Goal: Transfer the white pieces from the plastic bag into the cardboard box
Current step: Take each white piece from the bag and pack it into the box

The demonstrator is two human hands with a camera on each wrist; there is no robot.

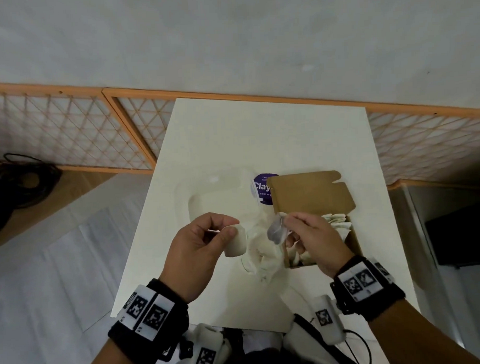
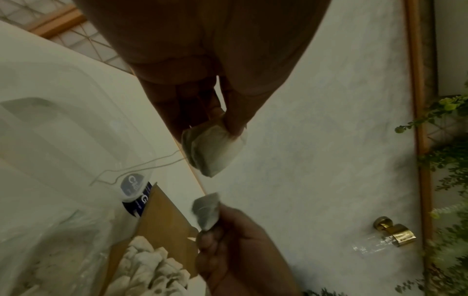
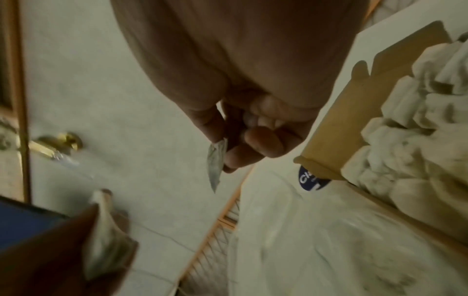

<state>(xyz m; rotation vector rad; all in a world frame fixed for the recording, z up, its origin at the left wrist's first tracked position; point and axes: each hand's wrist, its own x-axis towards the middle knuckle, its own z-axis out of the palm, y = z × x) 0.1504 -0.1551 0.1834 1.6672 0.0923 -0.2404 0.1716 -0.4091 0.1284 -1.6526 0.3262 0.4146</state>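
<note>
While both hands hover above a white table [image 1: 259, 132], the left hand [image 1: 197, 251] pinches a white piece [image 1: 235, 243] between its thumb and curled fingers, the piece jutting out toward the other hand. Between the two hands, and a little below them, lies the crumpled clear plastic bag [image 1: 260, 252], flat on the table. Just to its right, the right hand [image 1: 314, 242] pinches a thin, greyish translucent scrap [image 1: 276, 231] (whether film or a flat piece, the views do not settle) between its thumb and forefinger. Beneath and beyond that hand sits the open cardboard box [image 1: 355, 240], its flap [image 1: 310, 193] raised, with many white pieces [image 3: 410, 144] heaped inside. Behind the flap, a purple round label [image 1: 261, 188] shows partly.
</note>
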